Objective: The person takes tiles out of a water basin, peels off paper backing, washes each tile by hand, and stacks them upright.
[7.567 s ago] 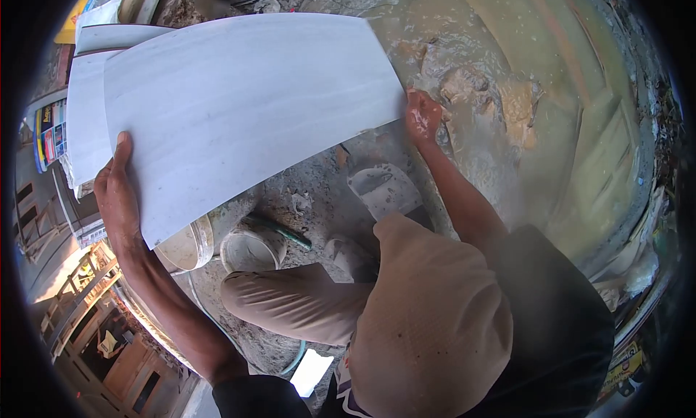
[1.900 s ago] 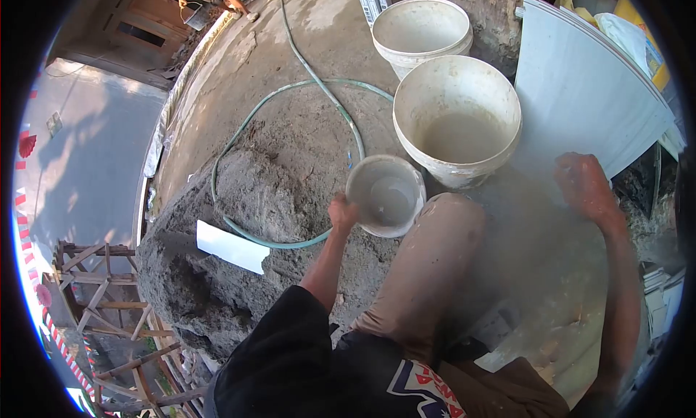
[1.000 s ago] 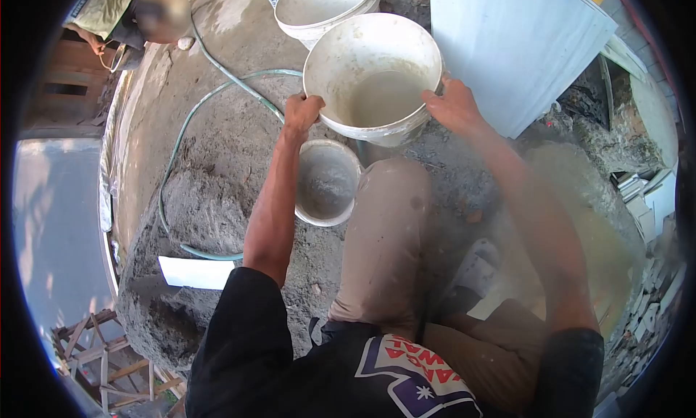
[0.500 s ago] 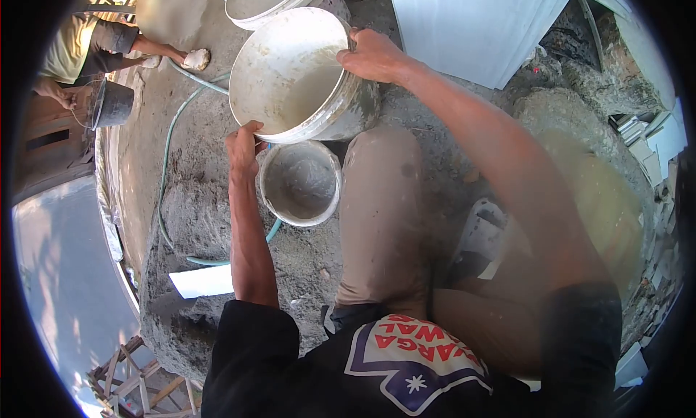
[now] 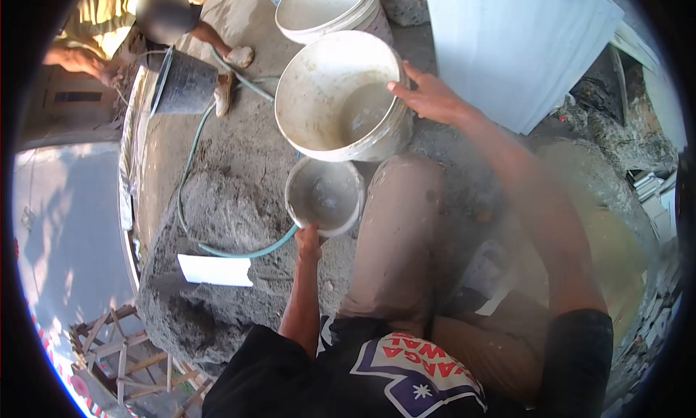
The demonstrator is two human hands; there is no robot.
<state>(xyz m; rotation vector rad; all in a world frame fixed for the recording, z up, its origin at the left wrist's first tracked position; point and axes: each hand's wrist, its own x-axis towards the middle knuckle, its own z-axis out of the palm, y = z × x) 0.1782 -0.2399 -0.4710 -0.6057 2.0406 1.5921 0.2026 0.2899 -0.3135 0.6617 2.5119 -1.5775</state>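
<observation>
My left hand [image 5: 308,242] is closed on the near rim of a small pail [image 5: 291,193] with a wet, grey-smeared inside. Just beyond it is a large white bucket [image 5: 312,99], its mouth facing me and some murky greyish liquid low inside. My right hand [image 5: 433,99] is on the right side of the large bucket's rim, thumb over the edge and the other fingers partly hidden outside. The small pail sits beside my knee, close against the big bucket's near side.
Another white bucket [image 5: 319,12] stands behind. A green hose [image 5: 190,157] curves over rough ground, near a white strip [image 5: 216,270]. At upper left a person holds a black bucket [image 5: 187,84]. White panels [image 5: 507,48] lean at upper right.
My left hand has left the large bucket's rim and taken the small pail's near rim. My right hand stays at the large bucket. The other person with the black bucket has come closer.
</observation>
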